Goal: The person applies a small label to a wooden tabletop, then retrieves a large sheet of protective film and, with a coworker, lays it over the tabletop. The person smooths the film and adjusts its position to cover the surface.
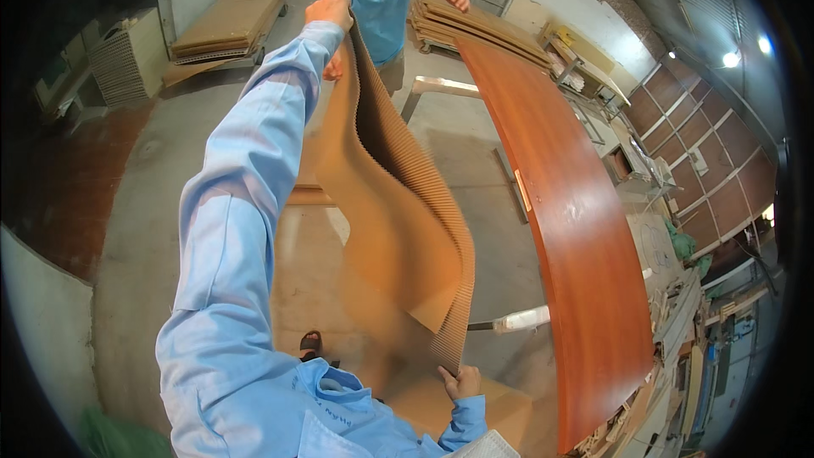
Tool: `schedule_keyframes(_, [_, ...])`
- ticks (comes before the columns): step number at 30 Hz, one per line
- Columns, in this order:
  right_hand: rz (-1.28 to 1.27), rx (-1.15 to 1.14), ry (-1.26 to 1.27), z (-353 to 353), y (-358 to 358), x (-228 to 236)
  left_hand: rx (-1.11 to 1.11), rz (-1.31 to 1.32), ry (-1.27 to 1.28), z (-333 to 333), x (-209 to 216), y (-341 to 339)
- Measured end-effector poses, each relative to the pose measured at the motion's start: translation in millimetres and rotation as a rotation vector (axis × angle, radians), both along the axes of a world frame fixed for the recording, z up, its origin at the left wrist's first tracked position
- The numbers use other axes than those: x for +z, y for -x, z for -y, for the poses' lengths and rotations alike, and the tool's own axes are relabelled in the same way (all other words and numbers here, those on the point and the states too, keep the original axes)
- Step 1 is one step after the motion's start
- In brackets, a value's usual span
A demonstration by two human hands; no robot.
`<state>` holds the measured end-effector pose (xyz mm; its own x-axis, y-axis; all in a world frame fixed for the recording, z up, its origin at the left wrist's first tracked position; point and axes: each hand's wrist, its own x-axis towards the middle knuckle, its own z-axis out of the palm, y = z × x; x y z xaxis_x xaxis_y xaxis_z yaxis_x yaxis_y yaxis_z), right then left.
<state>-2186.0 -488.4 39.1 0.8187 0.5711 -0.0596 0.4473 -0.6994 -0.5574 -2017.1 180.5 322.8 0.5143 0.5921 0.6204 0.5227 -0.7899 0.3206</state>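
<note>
A large brown corrugated cardboard sheet (394, 229) hangs bent and folded over between my two hands, its ribbed side facing right. My left hand (329, 11) is stretched far forward, with its fingers closed on the sheet's far top edge. Low on the right, my right hand (460, 382) pinches the near corner. A co-worker (381, 8) in a blue polo shirt stands opposite; one of their hands is beside the sheet below my left hand, the other held out to the right. Right of the sheet lies a long glossy red-brown wooden panel (564, 229), resting on metal supports.
Under the panel, a support bar with a pale wrapped end (521, 320) sticks out toward the sheet. Stacked brown boards (229, 17) stand at the back left, with another board stack (483, 30) behind the panel. Wood scraps (661, 365) lie along the right side.
</note>
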Motion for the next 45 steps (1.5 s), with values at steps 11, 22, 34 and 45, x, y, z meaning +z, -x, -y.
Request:
schedule_keyframes(11, [0.035,-0.042,-0.160,-113.1,-91.6,17.3,-0.482,0.433,0.810,120.4,-421.5,146.5])
schedule_keyframes(22, [-1.003,-0.024,-0.584,-209.2,-182.2,124.3,0.503,0.066,2.328,446.0,-585.6,402.7])
schedule_keyframes(34, [-0.971,0.054,-0.740,-318.6,-71.6,93.2,-0.356,0.505,0.041,442.6,-271.3,245.7])
schedule_keyframes(45, [-0.985,0.362,-0.598,-324.2,-79.2,129.3,-0.773,-0.345,-0.593,292.2,-113.3,254.4])
